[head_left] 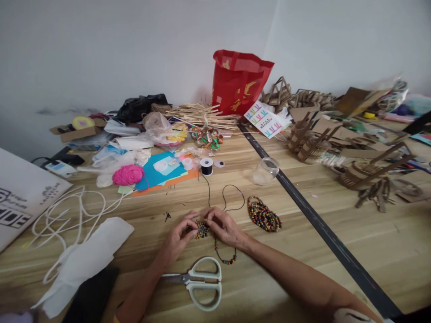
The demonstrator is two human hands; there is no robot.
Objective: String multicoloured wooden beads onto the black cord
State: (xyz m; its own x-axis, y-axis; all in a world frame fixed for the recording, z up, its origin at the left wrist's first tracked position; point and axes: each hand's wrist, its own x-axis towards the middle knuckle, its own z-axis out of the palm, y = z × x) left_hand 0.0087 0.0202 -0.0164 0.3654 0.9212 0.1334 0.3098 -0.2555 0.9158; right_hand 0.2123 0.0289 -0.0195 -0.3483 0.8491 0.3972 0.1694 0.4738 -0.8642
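Note:
A small pile of colourful beads lies on the table between my two hands. My left hand rests at the pile's left side, thumb and fingers curled together; whatever they pinch is too small to make out. On the right, my right hand is closed with its fingertips pinched on a thin black cord. From beneath that hand hangs a loop of the cord strung with several beads. The cord leads back towards a spool of black cord. White-handled scissors lie in front of my hands.
Finished-looking bead strands lie coiled at right, near a clear jar. A black strip crosses the table. Pink yarn, white cord and paper lie left. A red bag and small baskets stand farther back.

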